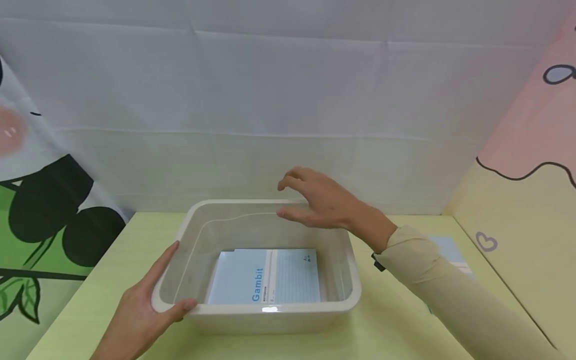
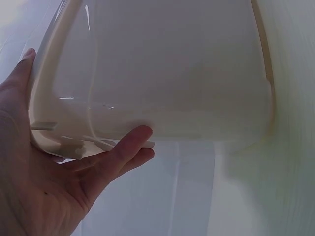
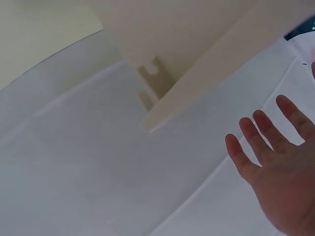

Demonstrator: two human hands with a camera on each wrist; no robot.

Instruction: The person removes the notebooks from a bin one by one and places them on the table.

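A white plastic basin (image 1: 270, 309) stands on the table, and inside it lies a light-blue notebook (image 1: 290, 277) marked "Gambit". An edge of something showing at its upper left suggests more than one layer. My left hand (image 1: 137, 302) grips the basin's near left corner, thumb over the front rim and fingers along the left side. The left wrist view shows that hand (image 2: 64, 182) around the corner of the basin (image 2: 177, 69). Over the far right part of the basin hovers my right hand (image 1: 321, 200), fingers spread and holding nothing. In the right wrist view its fingers (image 3: 266, 135) are apart from the basin (image 3: 192, 44).
On the right of the pale green table (image 1: 396, 310), a light-blue booklet (image 1: 447, 250) lies partly hidden behind my right sleeve (image 1: 432, 275). A white cloth (image 1: 288, 90) hangs behind the table. Printed panels stand at the left (image 1: 49, 215) and right (image 1: 517, 220).
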